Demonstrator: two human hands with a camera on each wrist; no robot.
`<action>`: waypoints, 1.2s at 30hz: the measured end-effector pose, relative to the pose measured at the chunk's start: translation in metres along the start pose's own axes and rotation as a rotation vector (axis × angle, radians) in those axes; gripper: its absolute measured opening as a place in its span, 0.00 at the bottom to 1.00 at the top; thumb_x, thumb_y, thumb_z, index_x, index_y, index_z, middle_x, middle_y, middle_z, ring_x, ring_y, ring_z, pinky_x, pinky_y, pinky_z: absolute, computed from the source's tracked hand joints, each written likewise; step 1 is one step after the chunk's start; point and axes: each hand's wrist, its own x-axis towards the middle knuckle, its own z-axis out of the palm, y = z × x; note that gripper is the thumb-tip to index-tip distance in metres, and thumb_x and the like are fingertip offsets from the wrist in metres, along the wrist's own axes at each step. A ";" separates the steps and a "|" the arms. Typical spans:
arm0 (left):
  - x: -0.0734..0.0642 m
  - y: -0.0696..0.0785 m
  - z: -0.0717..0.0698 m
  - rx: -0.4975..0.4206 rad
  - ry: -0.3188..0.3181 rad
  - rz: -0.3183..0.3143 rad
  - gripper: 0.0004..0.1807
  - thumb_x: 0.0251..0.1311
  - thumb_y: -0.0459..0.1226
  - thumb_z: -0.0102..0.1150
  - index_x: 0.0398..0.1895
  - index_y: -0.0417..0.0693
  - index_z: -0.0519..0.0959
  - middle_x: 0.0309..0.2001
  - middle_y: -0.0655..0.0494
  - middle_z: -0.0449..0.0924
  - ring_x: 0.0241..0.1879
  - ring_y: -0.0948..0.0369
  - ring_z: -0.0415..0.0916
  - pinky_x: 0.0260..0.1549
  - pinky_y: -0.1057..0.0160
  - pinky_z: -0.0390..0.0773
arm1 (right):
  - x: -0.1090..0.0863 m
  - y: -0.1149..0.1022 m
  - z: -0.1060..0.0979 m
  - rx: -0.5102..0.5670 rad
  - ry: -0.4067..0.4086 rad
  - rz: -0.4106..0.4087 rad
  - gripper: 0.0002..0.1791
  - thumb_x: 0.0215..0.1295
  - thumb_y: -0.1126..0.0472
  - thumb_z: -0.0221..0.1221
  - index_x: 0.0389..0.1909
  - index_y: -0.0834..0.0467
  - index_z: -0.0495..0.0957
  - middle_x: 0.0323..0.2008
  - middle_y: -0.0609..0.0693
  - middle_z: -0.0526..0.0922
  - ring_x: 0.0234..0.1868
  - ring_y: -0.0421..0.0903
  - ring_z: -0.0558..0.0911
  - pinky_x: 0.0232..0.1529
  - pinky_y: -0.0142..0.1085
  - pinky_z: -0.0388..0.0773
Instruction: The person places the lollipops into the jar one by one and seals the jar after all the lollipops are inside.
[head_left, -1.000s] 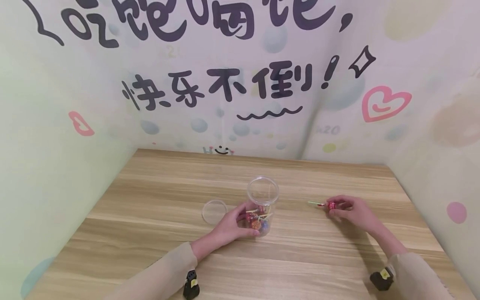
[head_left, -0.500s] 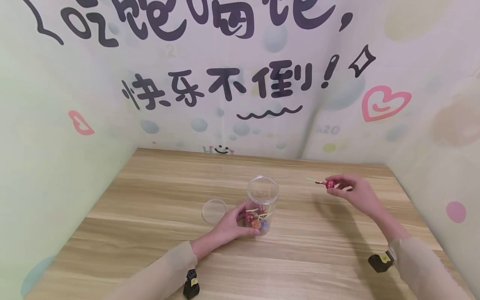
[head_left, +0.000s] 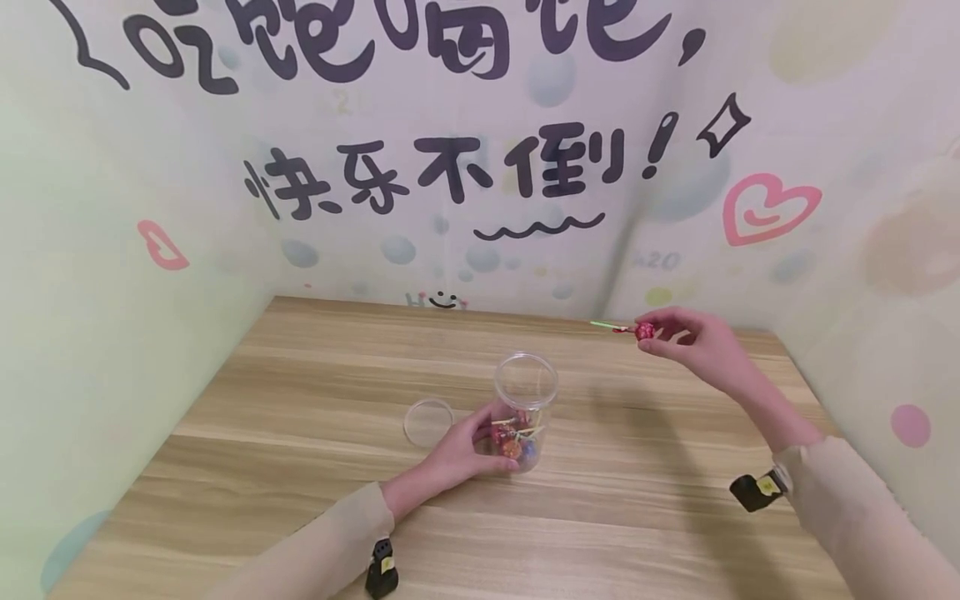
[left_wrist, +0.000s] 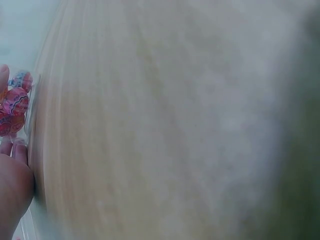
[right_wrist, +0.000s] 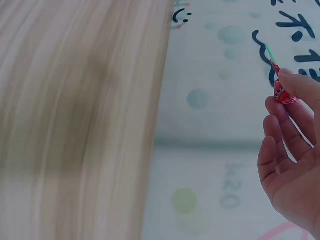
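Observation:
A clear plastic jar stands upright and uncapped on the table, with several wrapped lollipops at its bottom. My left hand grips the jar low on its left side, thumb in front. In the left wrist view, the wrapped candies show through the jar wall beside the left hand. Up off the table to the right, my right hand pinches a red-wrapped lollipop by its candy head, its green stick pointing left. The right wrist view shows thumb and forefinger on the red wrapper.
A round clear lid lies flat on the wooden table, left of the jar. Behind the table rises a printed wall with dark lettering, and pale walls flank both sides.
My right hand has lifted the lollipop from near the tabletop, moving up, away from me and slightly left. The left hand and the jar stay where they were.

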 end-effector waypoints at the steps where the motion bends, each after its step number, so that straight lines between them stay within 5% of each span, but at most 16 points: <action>1: 0.000 0.000 0.000 0.002 0.001 0.000 0.47 0.50 0.40 0.76 0.73 0.51 0.62 0.69 0.48 0.70 0.67 0.49 0.71 0.69 0.50 0.70 | 0.002 -0.004 -0.001 0.007 -0.001 0.000 0.18 0.60 0.54 0.69 0.51 0.53 0.83 0.34 0.38 0.84 0.36 0.33 0.78 0.37 0.23 0.76; 10: 0.000 -0.001 0.001 0.019 0.008 0.006 0.48 0.49 0.40 0.77 0.74 0.51 0.62 0.70 0.48 0.69 0.67 0.49 0.71 0.69 0.51 0.69 | 0.010 -0.047 -0.006 0.000 -0.030 -0.014 0.15 0.59 0.52 0.70 0.48 0.43 0.84 0.34 0.43 0.84 0.37 0.39 0.79 0.37 0.25 0.76; 20: 0.000 0.000 0.001 0.011 0.002 0.009 0.47 0.49 0.39 0.76 0.74 0.50 0.62 0.70 0.46 0.69 0.68 0.49 0.70 0.69 0.51 0.69 | 0.011 -0.085 -0.006 -0.002 -0.136 -0.122 0.18 0.58 0.52 0.70 0.50 0.46 0.83 0.34 0.44 0.84 0.37 0.40 0.79 0.37 0.26 0.77; 36: 0.000 0.002 0.000 0.017 -0.003 0.004 0.47 0.50 0.39 0.76 0.74 0.51 0.62 0.69 0.47 0.70 0.68 0.50 0.71 0.69 0.51 0.69 | 0.014 -0.114 0.018 -0.011 -0.305 -0.235 0.17 0.56 0.55 0.72 0.48 0.46 0.84 0.36 0.39 0.86 0.35 0.38 0.79 0.37 0.29 0.80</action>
